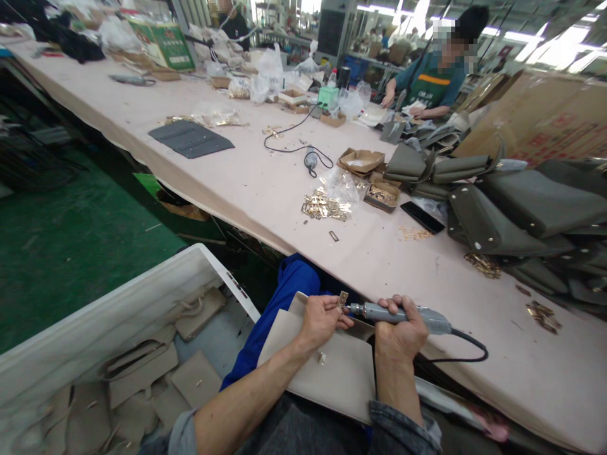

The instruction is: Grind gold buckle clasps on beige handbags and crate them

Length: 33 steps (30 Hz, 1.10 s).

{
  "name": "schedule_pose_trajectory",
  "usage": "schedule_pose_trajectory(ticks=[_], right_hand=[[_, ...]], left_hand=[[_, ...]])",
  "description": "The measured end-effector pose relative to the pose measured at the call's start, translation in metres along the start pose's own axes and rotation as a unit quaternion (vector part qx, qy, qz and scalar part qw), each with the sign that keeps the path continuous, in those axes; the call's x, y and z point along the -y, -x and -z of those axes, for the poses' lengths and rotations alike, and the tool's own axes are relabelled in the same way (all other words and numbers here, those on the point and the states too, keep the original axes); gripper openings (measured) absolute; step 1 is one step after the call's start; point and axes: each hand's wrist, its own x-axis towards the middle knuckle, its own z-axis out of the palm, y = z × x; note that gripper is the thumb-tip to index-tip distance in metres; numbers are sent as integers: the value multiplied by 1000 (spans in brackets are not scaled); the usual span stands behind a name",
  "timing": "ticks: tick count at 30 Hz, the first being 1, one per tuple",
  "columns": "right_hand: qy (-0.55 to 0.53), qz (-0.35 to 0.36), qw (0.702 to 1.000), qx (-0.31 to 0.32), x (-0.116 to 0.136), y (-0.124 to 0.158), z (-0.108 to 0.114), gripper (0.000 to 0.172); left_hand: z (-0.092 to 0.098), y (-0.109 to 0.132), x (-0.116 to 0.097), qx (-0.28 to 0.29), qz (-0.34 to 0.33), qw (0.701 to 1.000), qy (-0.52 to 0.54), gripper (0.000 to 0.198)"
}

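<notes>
My left hand (321, 319) is closed in a pinch on a small gold metal fitting (342, 298), held just above a beige bag panel (327, 370) that lies on my lap. My right hand (402, 328) is wrapped round a grey electric screwdriver (403, 314), whose tip touches the fitting. Its black cable (467, 351) runs off to the right over the table's front edge.
A long pink table (227, 170) carries a pile of gold fittings (326, 207), small cardboard trays (361, 160), a black phone (422, 217) and stacked grey-green bags (516, 208). A white bin (142, 297) of beige pieces stands at my left. Another person (434, 79) works at the far side.
</notes>
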Motion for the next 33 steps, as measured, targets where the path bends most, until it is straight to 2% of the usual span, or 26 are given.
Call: schedule_pose_trajectory(ticks=[19, 28, 33], right_hand=[[-31, -17, 999, -27, -5, -6, 8, 26], [-37, -19, 999, -11, -4, -7, 10, 26], [-43, -27, 998, -38, -1, -5, 7, 26]], left_hand=[[0, -1, 5, 0, -15, 1000, 10, 33], [-2, 0, 3, -14, -8, 1000, 7, 29], [-3, 1, 2, -23, -4, 1000, 2, 21]])
